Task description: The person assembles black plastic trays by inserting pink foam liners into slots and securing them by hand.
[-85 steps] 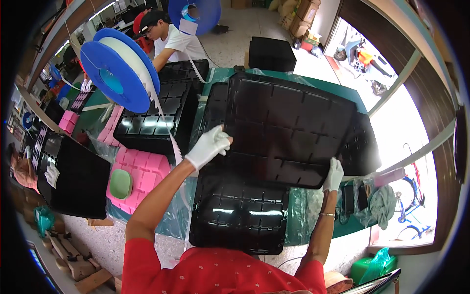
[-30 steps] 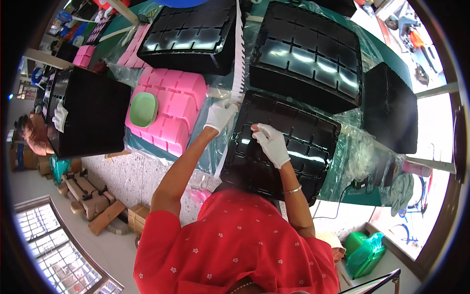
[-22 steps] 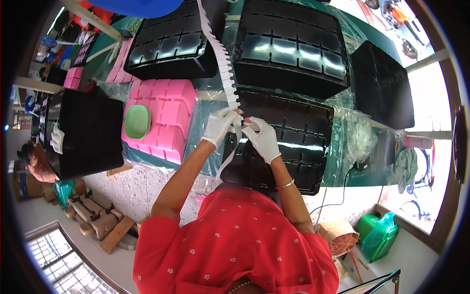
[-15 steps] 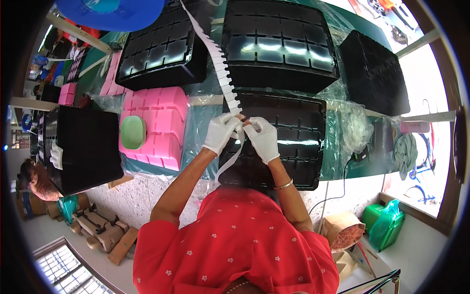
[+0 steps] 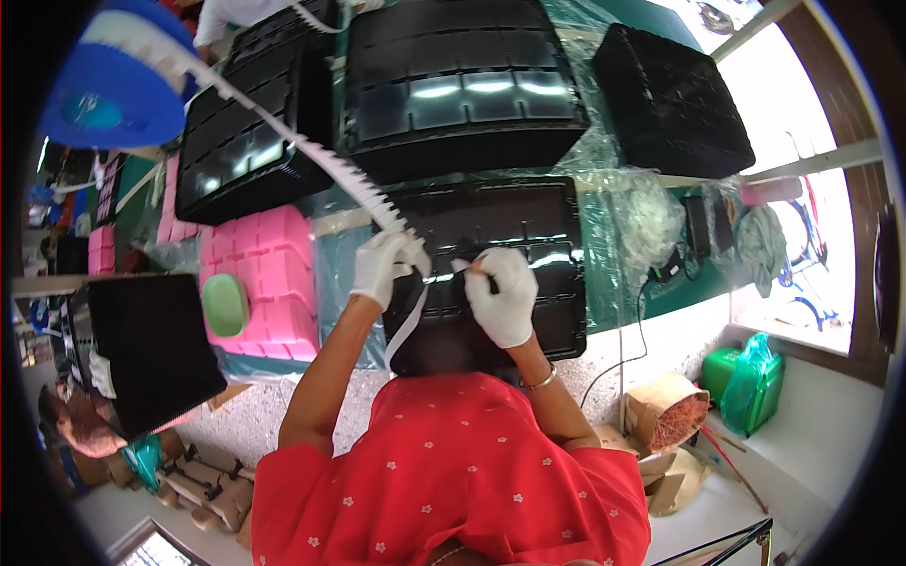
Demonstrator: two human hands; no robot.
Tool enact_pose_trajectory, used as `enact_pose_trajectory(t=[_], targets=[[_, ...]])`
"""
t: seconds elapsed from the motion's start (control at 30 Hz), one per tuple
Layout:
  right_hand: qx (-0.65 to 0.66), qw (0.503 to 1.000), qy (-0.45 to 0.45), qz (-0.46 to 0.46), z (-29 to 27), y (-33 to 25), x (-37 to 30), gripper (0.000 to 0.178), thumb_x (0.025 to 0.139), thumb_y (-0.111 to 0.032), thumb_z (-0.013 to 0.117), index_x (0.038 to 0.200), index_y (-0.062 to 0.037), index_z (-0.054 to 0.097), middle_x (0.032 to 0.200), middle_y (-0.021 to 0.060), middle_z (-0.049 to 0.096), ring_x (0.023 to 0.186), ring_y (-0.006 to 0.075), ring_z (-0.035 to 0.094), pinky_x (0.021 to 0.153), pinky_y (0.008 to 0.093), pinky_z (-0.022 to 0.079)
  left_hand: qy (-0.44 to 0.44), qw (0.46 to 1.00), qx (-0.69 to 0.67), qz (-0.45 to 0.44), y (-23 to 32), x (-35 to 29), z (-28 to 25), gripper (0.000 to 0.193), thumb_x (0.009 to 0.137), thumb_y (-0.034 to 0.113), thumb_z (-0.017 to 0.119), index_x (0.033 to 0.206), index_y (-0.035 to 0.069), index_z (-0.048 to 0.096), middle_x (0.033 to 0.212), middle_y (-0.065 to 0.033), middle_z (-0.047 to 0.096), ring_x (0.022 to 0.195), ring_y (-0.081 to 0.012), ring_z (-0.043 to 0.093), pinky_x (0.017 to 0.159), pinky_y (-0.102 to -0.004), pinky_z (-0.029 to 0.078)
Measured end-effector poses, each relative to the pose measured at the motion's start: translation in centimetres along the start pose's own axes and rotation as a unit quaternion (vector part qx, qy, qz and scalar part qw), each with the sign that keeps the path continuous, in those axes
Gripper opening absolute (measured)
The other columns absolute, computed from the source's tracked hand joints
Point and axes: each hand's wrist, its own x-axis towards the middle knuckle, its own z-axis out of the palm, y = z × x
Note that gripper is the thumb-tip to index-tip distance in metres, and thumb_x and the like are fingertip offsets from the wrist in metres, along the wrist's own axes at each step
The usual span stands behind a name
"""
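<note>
A long white strip with a row of notched tabs runs down from the upper left to my gloved left hand, which pinches it. Its plain tail curls down below that hand over a black moulded tray. To the right, my gloved right hand has its fingers drawn together. At its fingertips is a small white piece, like one tab, apart from the strip. Both hands are above the tray lying in front of me.
A blue reel stands at the upper left. Several stacks of black trays line the far side. Pink trays with a green dish on top lie to the left. Crumpled clear plastic is at the right.
My hands were together on the strip; now they are apart, and the right has a small white piece. The view has shifted, and the strip slants more to the upper left.
</note>
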Motion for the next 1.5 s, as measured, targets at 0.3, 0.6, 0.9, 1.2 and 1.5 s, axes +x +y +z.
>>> enact_pose_trajectory(t=[0.3,0.6,0.9,1.2,1.5], targets=[[-0.330,0.904,0.035,0.271,-4.9,13.2,1.7,0.010,0.075,-0.019,0.073,0.081,-0.0117,0.070,0.102,0.0042,0.063,0.098,0.0297,0.058,0.082,0.0429,0.048,0.019,0.993,-0.006,-0.120,0.9,-2.5,0.1,0.030,0.090,0.019,0.061,0.112,-0.001,0.066,0.101,-0.0079,0.070,0.084,-0.0126,0.065,0.061,-0.0220,0.048],[-0.377,0.886,-0.028,0.269,-4.2,15.4,2.0,0.009,0.075,-0.023,0.072,0.077,-0.0146,0.072,0.101,0.0025,0.063,0.096,0.0303,0.057,0.079,0.0455,0.046,0.027,0.990,0.007,-0.137,0.5,-3.4,0.4,0.033,0.092,0.021,0.059,0.114,-0.004,0.064,0.101,-0.0090,0.069,0.084,-0.0128,0.064,0.064,-0.0225,0.048],[-0.457,0.872,-0.014,0.174,-4.5,14.9,1.1,0.023,0.076,-0.024,0.072,0.095,-0.0133,0.066,0.107,0.0059,0.061,0.098,0.0317,0.057,0.085,0.0464,0.043,0.033,0.993,-0.012,-0.114,0.6,-3.7,0.8,0.028,0.088,0.018,0.062,0.105,-0.003,0.068,0.095,-0.0080,0.070,0.075,-0.0092,0.063,0.060,-0.0199,0.049],[-0.444,0.881,-0.156,0.043,-5.1,11.8,-0.5,0.033,0.084,-0.025,0.062,0.111,-0.0073,0.060,0.133,0.0072,0.053,0.121,0.0299,0.047,0.104,0.0511,0.031,0.031,0.993,-0.018,-0.112,0.3,-4.5,0.5,0.030,0.089,0.018,0.062,0.110,-0.004,0.067,0.094,-0.0071,0.069,0.075,-0.0088,0.063,0.061,-0.0200,0.049],[-0.350,0.923,-0.141,0.080,-6.1,12.4,-0.5,0.031,0.084,-0.021,0.063,0.112,-0.0101,0.066,0.128,0.0075,0.057,0.124,0.0302,0.047,0.105,0.0510,0.033,-0.002,0.995,-0.059,-0.080,2.6,-5.2,3.1,0.030,0.090,0.019,0.062,0.109,-0.003,0.067,0.094,-0.0064,0.069,0.073,-0.0097,0.062,0.060,-0.0225,0.051]])
